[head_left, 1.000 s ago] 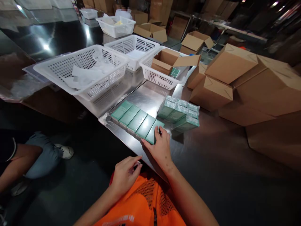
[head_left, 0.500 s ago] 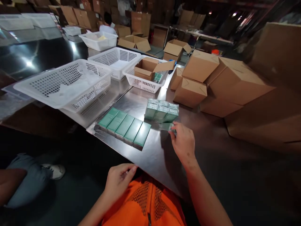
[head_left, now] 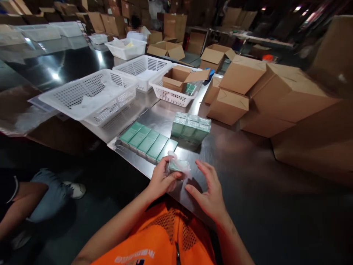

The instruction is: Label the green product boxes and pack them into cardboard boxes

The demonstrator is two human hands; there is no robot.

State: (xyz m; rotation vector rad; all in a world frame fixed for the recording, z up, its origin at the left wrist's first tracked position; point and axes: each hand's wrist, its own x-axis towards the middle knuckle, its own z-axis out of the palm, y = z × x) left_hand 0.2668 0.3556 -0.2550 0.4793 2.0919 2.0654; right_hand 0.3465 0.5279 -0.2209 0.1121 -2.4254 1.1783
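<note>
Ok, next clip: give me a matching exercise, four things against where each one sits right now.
Things:
1. wrapped green box
2. row of green boxes
3. wrapped stack
4. open cardboard box

Places:
A. inside a white basket
B. flat at the steel table's near edge
C. in the left hand
D. behind the row, on the table

Pairs: 1-C, 2-B, 3-D, 4-A

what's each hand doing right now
Left hand: closed on a plastic-wrapped green box.
Right hand: open, fingers spread, holding nothing, beside the box.
</note>
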